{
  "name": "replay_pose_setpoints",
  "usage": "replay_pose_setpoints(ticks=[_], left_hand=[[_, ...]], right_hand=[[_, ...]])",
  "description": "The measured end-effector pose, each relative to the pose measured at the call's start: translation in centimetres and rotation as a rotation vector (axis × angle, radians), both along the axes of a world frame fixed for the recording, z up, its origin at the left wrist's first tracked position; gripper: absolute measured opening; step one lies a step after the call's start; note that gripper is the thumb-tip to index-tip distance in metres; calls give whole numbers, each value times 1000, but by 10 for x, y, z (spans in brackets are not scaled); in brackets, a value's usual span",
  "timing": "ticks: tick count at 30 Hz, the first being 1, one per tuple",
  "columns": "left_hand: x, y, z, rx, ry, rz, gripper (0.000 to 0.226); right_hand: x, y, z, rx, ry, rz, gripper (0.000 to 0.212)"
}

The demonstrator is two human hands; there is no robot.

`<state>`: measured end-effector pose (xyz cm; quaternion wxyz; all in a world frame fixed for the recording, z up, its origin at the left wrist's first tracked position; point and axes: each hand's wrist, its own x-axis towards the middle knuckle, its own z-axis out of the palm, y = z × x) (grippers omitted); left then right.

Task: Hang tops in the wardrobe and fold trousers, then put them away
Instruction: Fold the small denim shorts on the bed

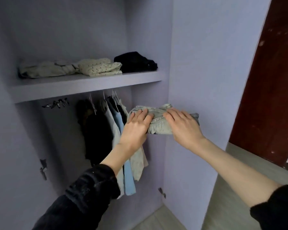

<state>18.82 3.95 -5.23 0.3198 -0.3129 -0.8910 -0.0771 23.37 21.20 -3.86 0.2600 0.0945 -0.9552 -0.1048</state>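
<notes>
Folded jeans point(158, 121) held in the air between both hands, below the shelf point(83, 87). Left hand point(136, 127) grips them from 9 o'clock, right hand point(183, 126) from 3 o'clock. Hung tops point(118, 130) lie at the jeans' 8 o'clock.

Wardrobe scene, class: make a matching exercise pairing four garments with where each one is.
Things:
1. folded jeans
2. black garment
3. dotted cream garment
4. light blue top

Places:
A. hanging below the shelf
B. shelf, far right of the row
C. held between both hands
D. shelf, just left of the black one

Pairs: 1-C, 2-B, 3-D, 4-A
</notes>
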Motion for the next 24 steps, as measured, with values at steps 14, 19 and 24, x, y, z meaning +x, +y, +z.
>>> replay_pose_setpoints(ticks=[14,19,24], left_hand=[[-160,-139,147,-7,293,522,58],[-214,-212,191,59,504,635,57],[-262,-277,185,-75,282,824,69]], right_hand=[[-237,-136,150,4,233,457,63],[-306,-230,195,-64,485,464,63],[-378,-291,182,-87,256,617,72]])
